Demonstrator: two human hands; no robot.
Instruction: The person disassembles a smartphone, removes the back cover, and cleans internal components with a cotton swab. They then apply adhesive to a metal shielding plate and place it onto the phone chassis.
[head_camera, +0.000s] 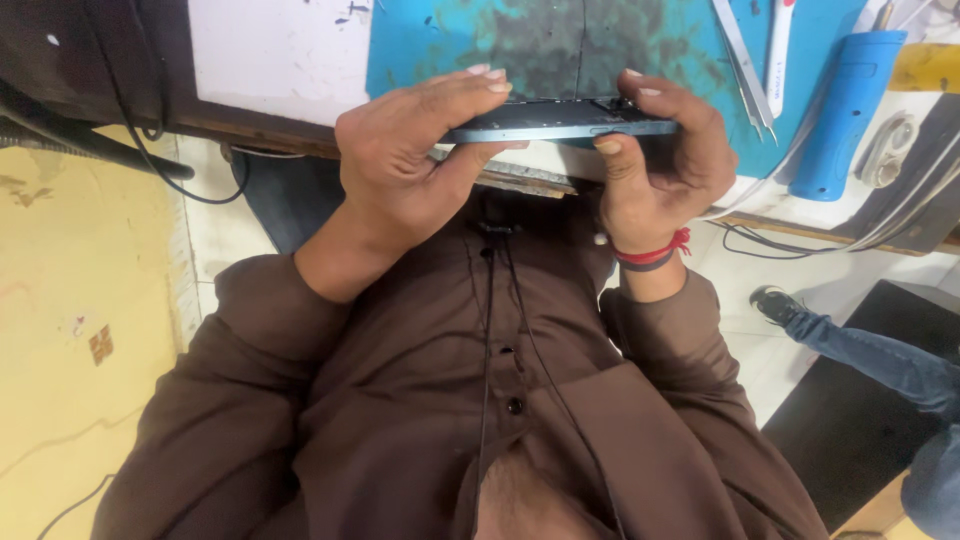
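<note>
shirt: dark brown long-sleeved button-up cloth shirt (420, 400), plain, no pattern afaict
buttons: small dark round buttons (514, 405) down the front placket
sleeves: loose & wrinkly, left sleeve (250, 340) pushed up the forearm, right sleeve (670, 330) ends just below the wrist w/ a wide cuff
wrist: red thread band w/ a knot, plus a dark band right next to it (652, 256), on the right wrist
cable: thin black cord (487, 330) running down the chest

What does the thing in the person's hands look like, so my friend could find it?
Start at the teal work mat on the bench. At its near edge, the left hand and right hand grip a thin, flat blue-grey slab edge-on by its ends. Unlike the round blue tool nearby, it's slim and flat.
</note>
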